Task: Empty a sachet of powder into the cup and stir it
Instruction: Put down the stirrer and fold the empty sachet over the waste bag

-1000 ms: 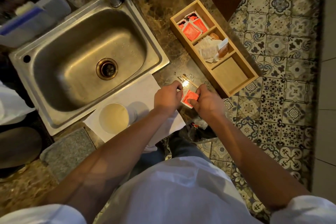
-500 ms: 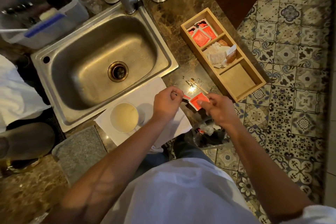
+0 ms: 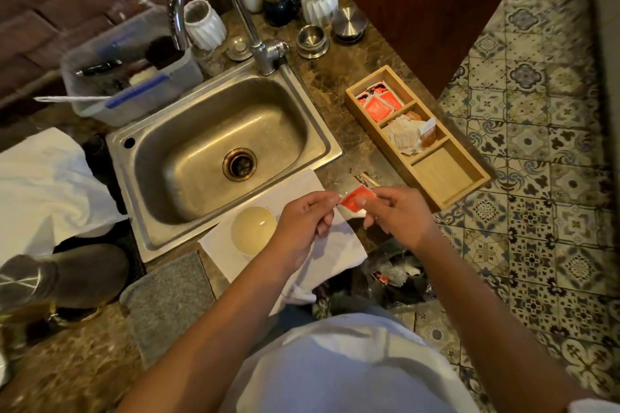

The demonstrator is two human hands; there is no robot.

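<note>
A small red sachet (image 3: 356, 199) is held over the counter's front edge. My right hand (image 3: 397, 216) pinches its right side and my left hand (image 3: 307, 220) pinches its left corner. Whether the corner is torn off I cannot tell. A white cup (image 3: 253, 230) with pale liquid stands on a white cloth (image 3: 339, 245), just left of my left hand. A thin wooden stirrer (image 3: 368, 179) lies on the dark marble counter behind the sachet.
A steel sink (image 3: 214, 147) with a tap (image 3: 255, 40) lies behind the cup. A wooden three-part box (image 3: 446, 178) at right holds red sachets (image 3: 379, 102) and pale packets (image 3: 407, 134). A grey mat (image 3: 167, 298) lies front left. A dark waste bag (image 3: 392, 278) hangs below the counter edge.
The camera tilted up, showing more of the back wall. Both hands lifted the sachet slightly and drew apart along its top edge, the left hand pulling toward the cup side.
</note>
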